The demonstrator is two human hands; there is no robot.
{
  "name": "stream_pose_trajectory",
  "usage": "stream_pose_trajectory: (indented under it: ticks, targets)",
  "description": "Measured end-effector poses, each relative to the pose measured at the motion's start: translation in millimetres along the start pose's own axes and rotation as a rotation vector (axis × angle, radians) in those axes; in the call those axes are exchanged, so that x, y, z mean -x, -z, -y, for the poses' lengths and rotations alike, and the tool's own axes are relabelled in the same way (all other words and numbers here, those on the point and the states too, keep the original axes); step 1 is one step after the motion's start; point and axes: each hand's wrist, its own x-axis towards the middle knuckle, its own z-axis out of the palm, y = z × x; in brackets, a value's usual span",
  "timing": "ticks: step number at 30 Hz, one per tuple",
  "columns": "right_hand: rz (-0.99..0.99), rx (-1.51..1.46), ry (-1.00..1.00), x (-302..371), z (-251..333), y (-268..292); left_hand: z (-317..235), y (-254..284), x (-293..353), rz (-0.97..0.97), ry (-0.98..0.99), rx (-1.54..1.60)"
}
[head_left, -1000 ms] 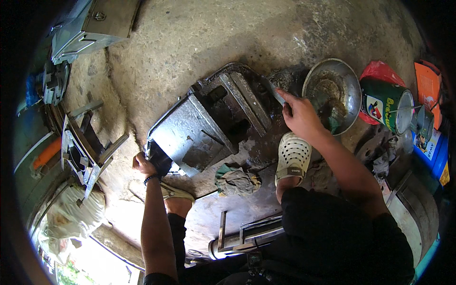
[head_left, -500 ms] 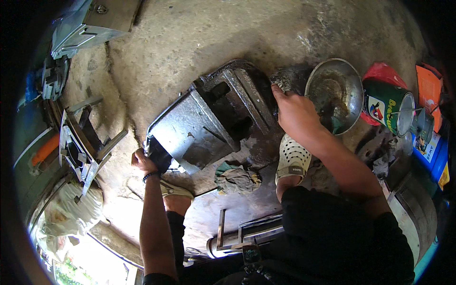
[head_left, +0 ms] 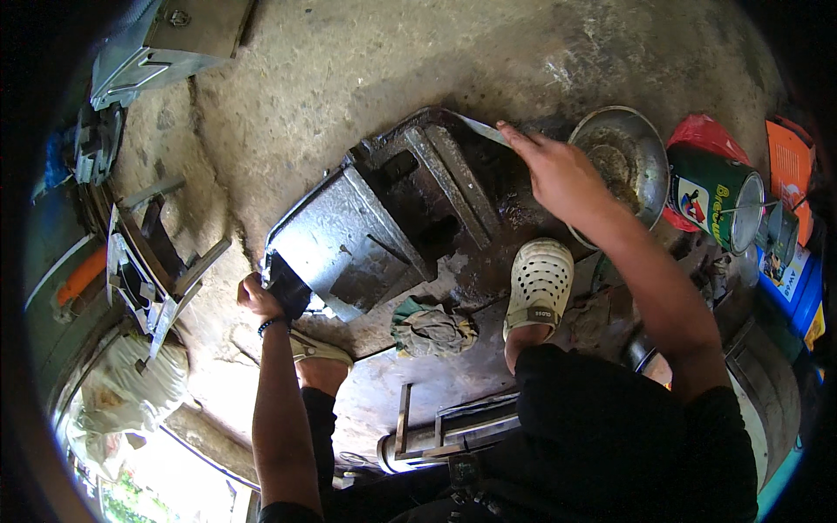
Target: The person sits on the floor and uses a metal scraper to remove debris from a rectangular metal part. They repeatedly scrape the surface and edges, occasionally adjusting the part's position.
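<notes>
A heavy, dark metal casting (head_left: pixel 336 240), wet and shiny, with ribs and rectangular openings, lies tilted on the ground before me. My left hand (head_left: pixel 260 298) is closed at its lower left end, beside a dark recess. At the casting's far right edge is my right hand (head_left: pixel 562 174), its index finger stretched along a bright, flat strip (head_left: pixel 484 132). Whether that strip is a blade or a wet rim I cannot tell. The hand's other fingers are bent and partly hidden. A metal bowl (head_left: pixel 623 144) with a dirty bottom stands behind this hand. A crumpled, dirty rag (head_left: pixel 433 326) lies near my feet.
To the right stand a green can (head_left: pixel 711 196), a red bag (head_left: pixel 706 135) and a blue container (head_left: pixel 798 283). At left are a metal frame (head_left: pixel 153 270) and a metal box (head_left: pixel 170 52). My clog (head_left: pixel 539 279) is close to the casting. Dark wet patches mark the concrete floor.
My right hand has moved right and slightly up, off the dark patch beside the casting, and now partly covers the bowl. The bright strip has appeared. My left hand and the casting stay nearly still.
</notes>
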Motion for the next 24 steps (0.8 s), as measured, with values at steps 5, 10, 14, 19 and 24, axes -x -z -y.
stream_pose_trajectory:
  ticks: [5,10,14,19,24]
  targets:
    - [0.050,0.164,0.060,-17,5,20,3,1,0,0.016,0.019,-0.013]
    - [0.049,0.284,0.091,-35,15,7,9,-1,-3,-0.010,0.012,0.013]
    - [0.016,0.371,0.176,-41,13,2,9,1,-4,0.028,-0.026,-0.004]
    - [0.103,0.452,0.181,-41,17,8,4,1,-2,0.009,-0.035,-0.006]
    - [0.195,0.518,0.169,-43,22,14,1,0,-1,0.034,-0.020,-0.007]
